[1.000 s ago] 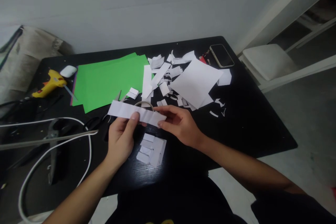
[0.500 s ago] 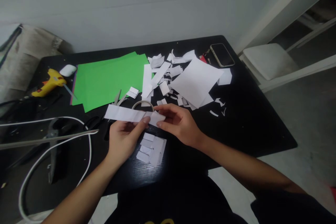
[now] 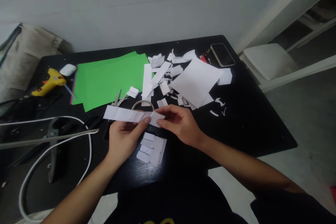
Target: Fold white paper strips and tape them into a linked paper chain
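A creased white paper strip (image 3: 123,114) is held above the table between both hands. My left hand (image 3: 126,136) is closed on its middle, thumb on top and fingers underneath. At the folded right end, my right hand (image 3: 181,122) pinches the paper between thumb and fingers. Just behind the strip lies a roll of tape (image 3: 143,103), partly covered by it. Scissors (image 3: 118,98) sit beyond the strip's left part, their handles partly hidden. In front of the hands, a small pile of folded white paper pieces (image 3: 152,149) rests on the table.
Green sheets (image 3: 110,77) lie at the back left, beside a yellow glue gun (image 3: 51,83) and a white case (image 3: 68,70). White paper scraps (image 3: 168,73) and a larger white sheet (image 3: 198,81) spread over the middle. A phone (image 3: 222,55) lies back right; a white cable (image 3: 89,147) loops at left.
The strip's left end has shifted very slightly left. Both hands keep nearly the same place and grip, and the things on the table have not moved.
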The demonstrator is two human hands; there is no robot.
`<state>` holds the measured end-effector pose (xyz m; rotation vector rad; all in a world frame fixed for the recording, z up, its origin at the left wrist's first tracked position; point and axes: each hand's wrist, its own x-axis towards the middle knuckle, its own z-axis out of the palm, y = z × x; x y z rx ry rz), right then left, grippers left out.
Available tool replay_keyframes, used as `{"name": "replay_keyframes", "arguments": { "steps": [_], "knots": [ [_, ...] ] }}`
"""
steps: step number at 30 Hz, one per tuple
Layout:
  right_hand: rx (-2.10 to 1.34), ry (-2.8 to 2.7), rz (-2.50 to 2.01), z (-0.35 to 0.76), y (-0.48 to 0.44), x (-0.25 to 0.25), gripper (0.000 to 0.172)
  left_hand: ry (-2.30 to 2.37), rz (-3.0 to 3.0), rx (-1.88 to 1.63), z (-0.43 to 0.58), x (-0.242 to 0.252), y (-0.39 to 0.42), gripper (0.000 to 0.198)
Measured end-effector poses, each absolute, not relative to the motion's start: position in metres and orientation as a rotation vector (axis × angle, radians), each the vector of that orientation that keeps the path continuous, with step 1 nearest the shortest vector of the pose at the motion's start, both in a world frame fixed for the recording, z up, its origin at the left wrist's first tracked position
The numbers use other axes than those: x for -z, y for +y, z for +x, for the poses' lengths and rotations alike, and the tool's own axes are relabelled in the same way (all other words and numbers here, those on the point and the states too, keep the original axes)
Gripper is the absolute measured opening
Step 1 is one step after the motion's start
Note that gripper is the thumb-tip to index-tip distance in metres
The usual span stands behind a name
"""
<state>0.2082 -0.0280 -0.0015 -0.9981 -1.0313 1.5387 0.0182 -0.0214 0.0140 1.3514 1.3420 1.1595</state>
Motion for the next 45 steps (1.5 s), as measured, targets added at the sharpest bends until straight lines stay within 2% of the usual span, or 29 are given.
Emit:
{"name": "replay_keyframes", "arguments": {
  "steps": [16, 35, 45],
  "knots": [
    [-1.544, -1.001, -0.999, 0.208, -0.028, 0.004, 0.032, 1.325, 1.320, -1.241, 0.020, -0.011, -0.021, 0.016],
    [-1.567, -0.931, -1.027, 0.207, -0.026, 0.001, 0.031, 1.235, 1.583, -1.248, 0.012, -0.001, -0.023, 0.004],
    [-1.547, -0.947, -0.960, 0.208, -0.026, 0.004, 0.034, 1.076, 1.814, -1.153, 0.009, -0.009, -0.020, 0.025]
  ]
}}
